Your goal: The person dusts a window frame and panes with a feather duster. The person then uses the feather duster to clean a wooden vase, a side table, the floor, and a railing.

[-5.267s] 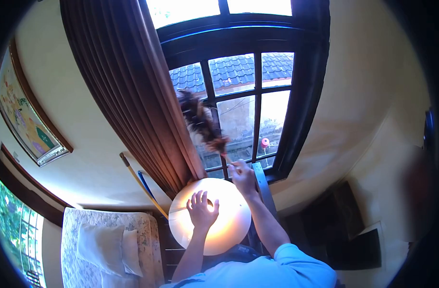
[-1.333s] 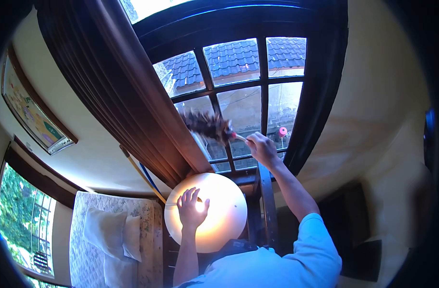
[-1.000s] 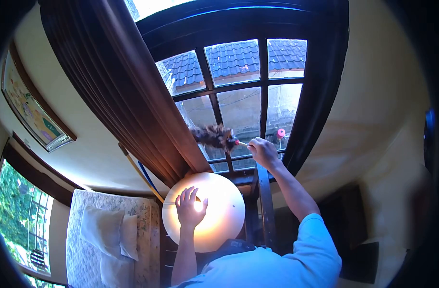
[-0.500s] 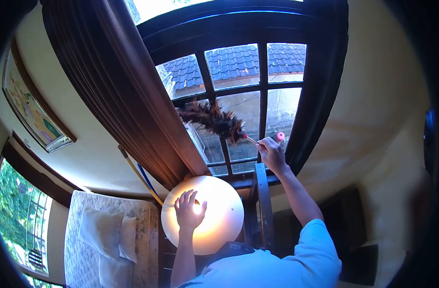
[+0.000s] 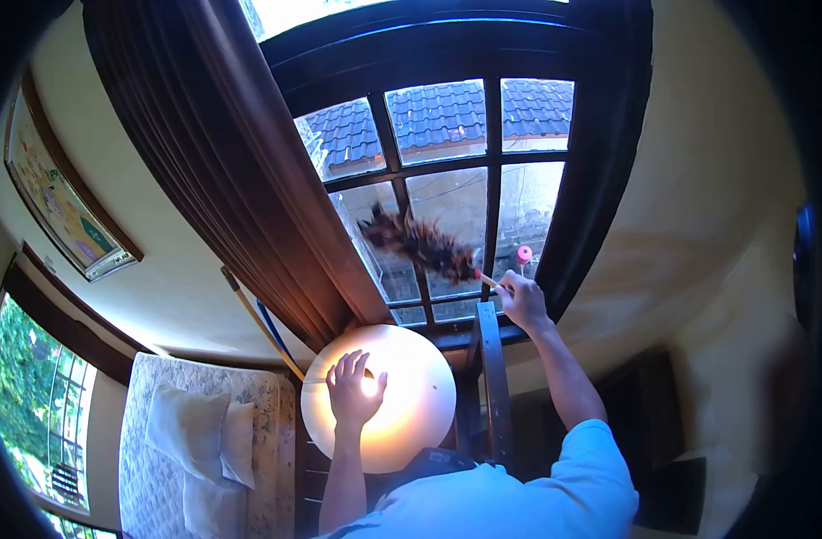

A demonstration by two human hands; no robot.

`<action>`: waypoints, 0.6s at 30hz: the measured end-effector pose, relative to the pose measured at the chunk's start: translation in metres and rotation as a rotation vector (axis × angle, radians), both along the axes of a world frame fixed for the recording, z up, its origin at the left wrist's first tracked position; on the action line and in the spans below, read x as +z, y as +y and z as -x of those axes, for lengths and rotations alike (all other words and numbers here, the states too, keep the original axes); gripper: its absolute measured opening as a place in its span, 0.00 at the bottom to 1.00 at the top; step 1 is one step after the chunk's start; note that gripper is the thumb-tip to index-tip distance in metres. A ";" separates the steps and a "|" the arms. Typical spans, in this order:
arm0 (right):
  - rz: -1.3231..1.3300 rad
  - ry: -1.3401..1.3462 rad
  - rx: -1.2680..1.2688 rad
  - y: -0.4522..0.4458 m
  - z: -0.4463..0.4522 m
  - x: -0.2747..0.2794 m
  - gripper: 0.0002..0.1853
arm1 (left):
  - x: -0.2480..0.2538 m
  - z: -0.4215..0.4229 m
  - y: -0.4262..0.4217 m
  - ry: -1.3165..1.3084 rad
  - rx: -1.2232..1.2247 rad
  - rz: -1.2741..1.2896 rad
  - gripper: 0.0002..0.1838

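My right hand (image 5: 524,303) is closed around the thin handle of a feather duster (image 5: 426,247). Its dark brown feathers stretch leftward in front of the window panes, slightly blurred. Whether they touch the glass I cannot tell. Behind the duster is a window with a dark frame (image 5: 599,171) and narrow bars. My left hand (image 5: 353,396) has its fingers spread over a round, lit lampshade (image 5: 418,409). A bright bulb shows near the thumb. I cannot tell whether that hand rests on the shade or hovers above it.
A brown curtain (image 5: 204,171) hangs left of the window. A dark upright post (image 5: 494,382) stands beside the lamp. A pink round object (image 5: 524,255) is near my right hand. At lower left lies a mattress (image 5: 155,490) with pillows (image 5: 186,431); a yellow pole (image 5: 258,319) leans by the curtain.
My right hand has moved right and slightly down, taking the feather duster along and away from the curtain's edge. My left hand stays over the lampshade.
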State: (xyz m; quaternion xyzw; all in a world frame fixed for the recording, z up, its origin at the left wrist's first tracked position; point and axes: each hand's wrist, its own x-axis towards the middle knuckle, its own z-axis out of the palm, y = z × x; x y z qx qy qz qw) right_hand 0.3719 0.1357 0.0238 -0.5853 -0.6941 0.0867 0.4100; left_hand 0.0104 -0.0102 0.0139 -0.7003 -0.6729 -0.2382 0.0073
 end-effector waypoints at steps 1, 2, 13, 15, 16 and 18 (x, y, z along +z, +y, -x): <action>-0.031 -0.004 -0.005 -0.003 -0.001 -0.002 0.06 | 0.000 0.000 0.000 0.001 0.002 0.002 0.29; -0.063 -0.009 -0.009 -0.006 -0.003 -0.002 0.06 | 0.001 -0.001 0.000 0.001 0.005 0.003 0.29; 0.054 -0.023 -0.054 -0.024 -0.012 -0.007 0.08 | 0.000 0.000 -0.001 0.006 0.001 0.008 0.29; -0.002 0.091 -0.043 -0.026 -0.010 -0.007 0.08 | 0.001 0.000 -0.001 0.023 0.002 0.011 0.29; -0.069 0.151 -0.034 -0.025 -0.008 -0.005 0.08 | 0.000 0.000 0.000 0.022 0.003 0.009 0.30; -0.196 0.268 -0.016 -0.024 -0.004 -0.002 0.08 | -0.002 0.001 0.000 0.019 0.005 0.013 0.30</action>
